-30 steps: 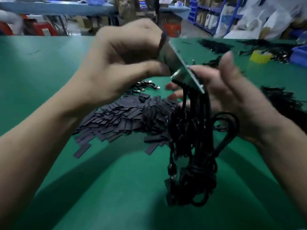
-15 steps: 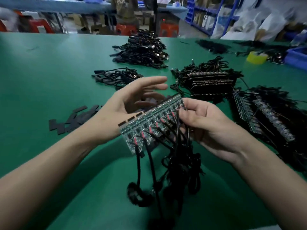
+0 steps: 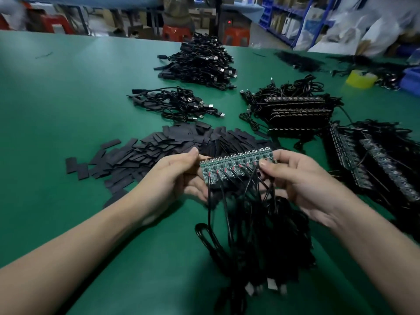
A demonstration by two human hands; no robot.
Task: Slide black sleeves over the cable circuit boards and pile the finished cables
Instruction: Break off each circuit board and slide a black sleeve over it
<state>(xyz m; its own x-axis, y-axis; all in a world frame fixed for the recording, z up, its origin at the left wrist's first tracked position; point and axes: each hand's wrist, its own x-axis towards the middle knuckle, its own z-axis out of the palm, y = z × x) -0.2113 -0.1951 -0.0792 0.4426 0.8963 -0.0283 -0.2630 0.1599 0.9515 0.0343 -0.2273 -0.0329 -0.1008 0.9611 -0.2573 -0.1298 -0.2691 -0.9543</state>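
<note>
Mostly green table [image 3: 68,98], cable piles [image 3: 200,62], stools [image 3: 236,36].

Matt black sleeves [image 3: 159,153], glossy black cables [image 3: 256,235], smooth green table [image 3: 68,105]

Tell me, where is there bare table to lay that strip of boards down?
The widest bare stretch of the green table lies left of the sleeve heap and cable piles. A smaller patch sits left of the hanging cables. The right side is crowded with stacked board strips.
</note>
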